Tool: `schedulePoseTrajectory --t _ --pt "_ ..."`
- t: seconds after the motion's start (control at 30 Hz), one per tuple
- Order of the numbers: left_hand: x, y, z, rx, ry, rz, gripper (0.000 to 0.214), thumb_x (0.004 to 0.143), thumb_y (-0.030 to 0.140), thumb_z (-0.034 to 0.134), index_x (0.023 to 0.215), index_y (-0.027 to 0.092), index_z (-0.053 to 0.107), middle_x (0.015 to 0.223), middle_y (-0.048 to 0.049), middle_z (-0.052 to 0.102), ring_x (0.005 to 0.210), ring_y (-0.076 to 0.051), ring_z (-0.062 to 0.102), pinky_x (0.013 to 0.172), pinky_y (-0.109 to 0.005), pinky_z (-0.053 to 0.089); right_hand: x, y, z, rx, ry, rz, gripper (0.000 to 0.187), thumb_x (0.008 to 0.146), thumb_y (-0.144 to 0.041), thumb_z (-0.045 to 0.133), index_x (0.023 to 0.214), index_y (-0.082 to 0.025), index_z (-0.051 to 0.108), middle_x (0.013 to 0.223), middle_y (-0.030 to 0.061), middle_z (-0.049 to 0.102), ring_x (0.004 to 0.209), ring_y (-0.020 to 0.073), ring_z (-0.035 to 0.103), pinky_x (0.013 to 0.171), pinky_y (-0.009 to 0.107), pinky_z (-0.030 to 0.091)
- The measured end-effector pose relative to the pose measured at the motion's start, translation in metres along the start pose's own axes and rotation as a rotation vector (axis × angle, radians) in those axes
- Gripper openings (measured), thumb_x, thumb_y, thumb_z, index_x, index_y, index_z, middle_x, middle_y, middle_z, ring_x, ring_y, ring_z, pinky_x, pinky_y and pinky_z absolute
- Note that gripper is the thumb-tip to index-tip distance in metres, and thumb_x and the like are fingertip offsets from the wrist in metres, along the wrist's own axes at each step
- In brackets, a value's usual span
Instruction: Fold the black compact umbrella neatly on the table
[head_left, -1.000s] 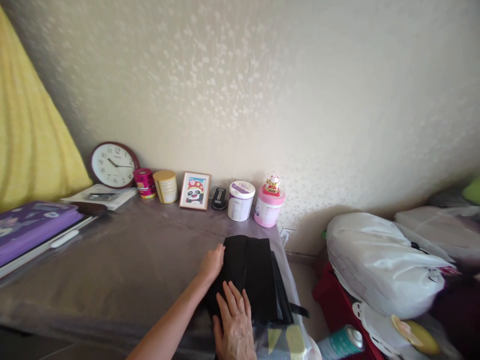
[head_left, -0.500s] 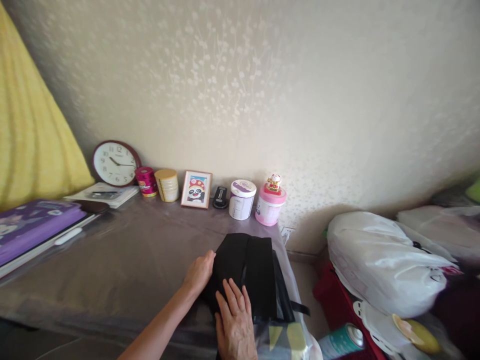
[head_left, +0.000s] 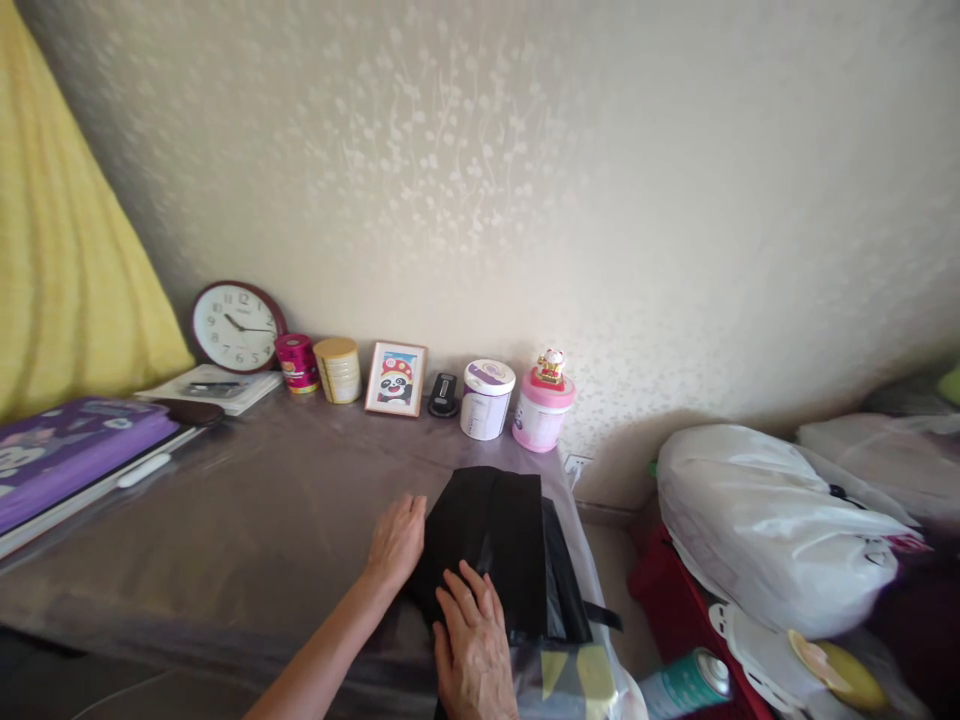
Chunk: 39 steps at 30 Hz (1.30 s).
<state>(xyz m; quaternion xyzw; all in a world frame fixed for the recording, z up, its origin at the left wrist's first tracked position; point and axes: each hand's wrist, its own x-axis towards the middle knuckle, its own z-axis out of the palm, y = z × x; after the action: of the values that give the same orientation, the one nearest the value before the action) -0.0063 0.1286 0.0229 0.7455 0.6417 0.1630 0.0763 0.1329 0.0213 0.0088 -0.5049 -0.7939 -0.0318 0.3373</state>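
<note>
A black folded cloth [head_left: 506, 540], possibly a bag, lies near the right end of the covered table. A dark strap [head_left: 602, 615] sticks out on its right side. My left hand [head_left: 397, 538] is at its left edge, with the fingers curled closed on that edge; the fingertips are partly hidden. My right hand [head_left: 472, 640] rests flat on the near part of the cloth, fingers stretched and slightly apart.
Along the wall stand a clock [head_left: 236, 328], a pink can [head_left: 297, 364], a yellow-lidded tub [head_left: 339, 372], a framed panda picture [head_left: 396, 379], and two white tubs [head_left: 486, 405]. A purple book [head_left: 82, 450] lies left. Right of the table are a white bag [head_left: 765, 530] and a spray can [head_left: 686, 685].
The left hand has shifted slightly at the cloth's left edge, and the cloth's upper surface has settled a little. The right hand stays on the cloth. The camera view has turned slightly.
</note>
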Motion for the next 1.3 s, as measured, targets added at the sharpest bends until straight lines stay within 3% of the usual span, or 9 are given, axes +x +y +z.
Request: schedulePoseTrajectory --t 0.13,0.27,0.47,0.63,0.8,0.9,1.0,1.13,1.3 --pt "-0.008 0.032 -0.001 -0.149 0.036 0.206 0.039 0.097 0.030 0.022 0.131 0.025 0.040 0.135 -0.0035 0.047 0.124 -0.013 0.042 0.104 -0.029 0.033 0.001 -0.001 -0.002 0.029 -0.018 0.005 0.037 0.080 -0.010 0.048 0.113 -0.022 0.059 0.116 0.0041 0.062 0.118 0.0238 0.047 0.101 0.045 0.038" --pt "-0.002 0.048 0.013 -0.424 -0.062 0.420 0.042 0.097 0.035 0.022 0.136 0.028 0.037 0.148 -0.0002 0.029 0.137 -0.017 0.021 0.112 -0.040 0.020 0.004 -0.003 -0.005 0.055 -0.034 0.034 0.039 0.077 -0.010 0.049 0.112 -0.024 0.059 0.113 0.0037 0.062 0.114 0.0242 0.049 0.098 0.044 0.040" --pt "0.035 0.037 0.032 -0.332 -0.087 0.333 0.041 0.097 0.039 0.024 0.138 0.036 0.029 0.151 0.0035 0.018 0.138 -0.016 0.015 0.111 -0.041 0.017 0.004 -0.003 -0.004 0.059 -0.033 0.047 0.034 0.078 -0.008 0.048 0.106 -0.023 0.062 0.115 0.0033 0.061 0.118 0.0240 0.047 0.101 0.045 0.037" --pt "0.054 0.024 0.043 -0.292 -0.076 0.237 0.045 0.097 0.039 0.017 0.140 0.030 0.026 0.148 -0.0024 0.026 0.136 -0.017 0.022 0.110 -0.042 0.022 0.003 -0.002 -0.004 0.035 -0.042 0.037 0.032 0.079 -0.010 0.049 0.106 -0.022 0.062 0.115 0.0042 0.061 0.120 0.0235 0.046 0.102 0.045 0.036" --pt "0.060 0.003 0.037 -0.233 -0.050 0.174 0.039 0.094 0.032 0.033 0.131 0.024 0.044 0.143 -0.0061 0.037 0.134 -0.021 0.028 0.109 -0.042 0.022 0.005 -0.004 -0.009 0.029 -0.055 0.036 0.033 0.079 -0.010 0.049 0.107 -0.022 0.062 0.116 0.0039 0.061 0.120 0.0231 0.046 0.101 0.045 0.037" --pt "0.052 0.001 0.024 -0.213 0.000 0.119 0.039 0.093 0.027 0.034 0.128 0.017 0.049 0.144 -0.0112 0.034 0.135 -0.027 0.024 0.109 -0.049 0.020 0.005 -0.005 -0.012 0.024 -0.051 0.032 0.032 0.079 -0.011 0.050 0.107 -0.022 0.061 0.116 0.0038 0.061 0.120 0.0226 0.046 0.101 0.044 0.037" --pt "0.027 0.012 0.011 -0.244 0.006 0.148 0.042 0.095 0.028 0.027 0.132 0.016 0.043 0.144 -0.0095 0.034 0.135 -0.021 0.026 0.111 -0.041 0.023 0.004 -0.005 -0.011 0.039 -0.059 0.038 0.032 0.078 -0.011 0.051 0.106 -0.022 0.062 0.115 0.0034 0.061 0.120 0.0218 0.045 0.103 0.042 0.037" --pt "-0.017 0.032 0.003 -0.519 -0.163 0.321 0.044 0.096 0.038 0.022 0.134 0.024 0.041 0.146 0.0001 0.032 0.135 -0.013 0.026 0.110 -0.030 0.026 0.002 -0.006 -0.006 0.098 -0.034 0.079 0.040 0.079 -0.012 0.054 0.117 -0.024 0.057 0.116 0.0026 0.061 0.120 0.0215 0.044 0.106 0.042 0.033" --pt "-0.038 0.036 0.009 -0.732 -0.238 0.238 0.044 0.096 0.040 0.021 0.136 0.029 0.037 0.151 0.0029 0.018 0.138 -0.014 0.014 0.113 -0.035 0.019 0.003 -0.011 -0.017 0.122 -0.029 0.054 0.044 0.076 -0.008 0.054 0.118 -0.021 0.056 0.118 0.0052 0.059 0.120 0.0220 0.045 0.103 0.041 0.038"
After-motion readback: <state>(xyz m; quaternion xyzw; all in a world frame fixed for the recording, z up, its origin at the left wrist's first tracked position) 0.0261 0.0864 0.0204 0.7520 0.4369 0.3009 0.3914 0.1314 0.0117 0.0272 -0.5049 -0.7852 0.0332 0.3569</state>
